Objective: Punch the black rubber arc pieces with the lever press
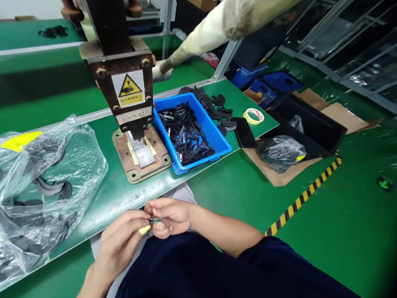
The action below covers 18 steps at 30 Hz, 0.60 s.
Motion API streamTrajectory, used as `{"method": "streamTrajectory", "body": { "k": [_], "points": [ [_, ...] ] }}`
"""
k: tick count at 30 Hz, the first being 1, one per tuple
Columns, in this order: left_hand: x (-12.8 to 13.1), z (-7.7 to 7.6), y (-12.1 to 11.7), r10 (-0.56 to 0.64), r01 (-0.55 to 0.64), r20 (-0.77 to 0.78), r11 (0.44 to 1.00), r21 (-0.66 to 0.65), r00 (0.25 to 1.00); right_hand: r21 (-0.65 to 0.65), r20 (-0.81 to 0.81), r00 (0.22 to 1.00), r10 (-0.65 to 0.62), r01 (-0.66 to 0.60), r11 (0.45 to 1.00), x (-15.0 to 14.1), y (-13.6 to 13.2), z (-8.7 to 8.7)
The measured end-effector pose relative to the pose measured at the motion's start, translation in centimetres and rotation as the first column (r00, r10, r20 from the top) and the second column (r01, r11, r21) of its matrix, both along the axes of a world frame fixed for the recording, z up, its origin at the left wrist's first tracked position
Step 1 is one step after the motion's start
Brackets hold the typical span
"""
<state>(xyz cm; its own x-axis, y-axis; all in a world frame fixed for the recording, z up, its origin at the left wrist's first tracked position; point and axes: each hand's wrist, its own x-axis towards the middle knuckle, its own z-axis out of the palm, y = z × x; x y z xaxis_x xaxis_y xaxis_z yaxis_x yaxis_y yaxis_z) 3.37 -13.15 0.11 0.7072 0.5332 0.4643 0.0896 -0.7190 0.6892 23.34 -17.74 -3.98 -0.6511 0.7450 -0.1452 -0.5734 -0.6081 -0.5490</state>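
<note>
Both hands meet just off the table's front edge, above my lap, around a small dark strip-like part (156, 220). My left hand (119, 240) pinches its near end, and something yellow (145, 230) shows at a fingertip of that hand. My right hand (172, 217) is curled around the other end, its fingers closed on the part. Beyond the hands stands a hand press (121, 76) with a warning label and a rusty base plate (140, 174). Beside the press, a blue bin (181, 168) holds many small black parts (189, 134) with bits of metal.
A clear plastic bag (88, 157) with curved dark pieces lies at left. Curved black pieces (206, 100), a tape roll (253, 116) and a black phone-like slab (245, 133) lie beyond the bin. The wrapped lever (210, 30) juts overhead. An open box (313, 122) stands at right.
</note>
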Motion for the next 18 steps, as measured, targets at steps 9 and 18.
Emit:
{"method": "streamTrajectory", "body": {
  "k": [9, 18],
  "points": [
    [5.4, -1.2, 11.5, 0.490, -0.470, -0.080, 0.863, 0.187, 0.868, 0.131, 0.124, 0.936, -0.331, 0.315, 0.940, 3.7, -1.3, 3.1],
    [6.8, -2.1, 15.6, 0.447, -0.332, -0.340, 0.877, 0.347, 0.827, 0.422, 0.170, 0.783, -0.598, 0.490, 0.762, 9.2, -2.1, 7.5]
  ]
}}
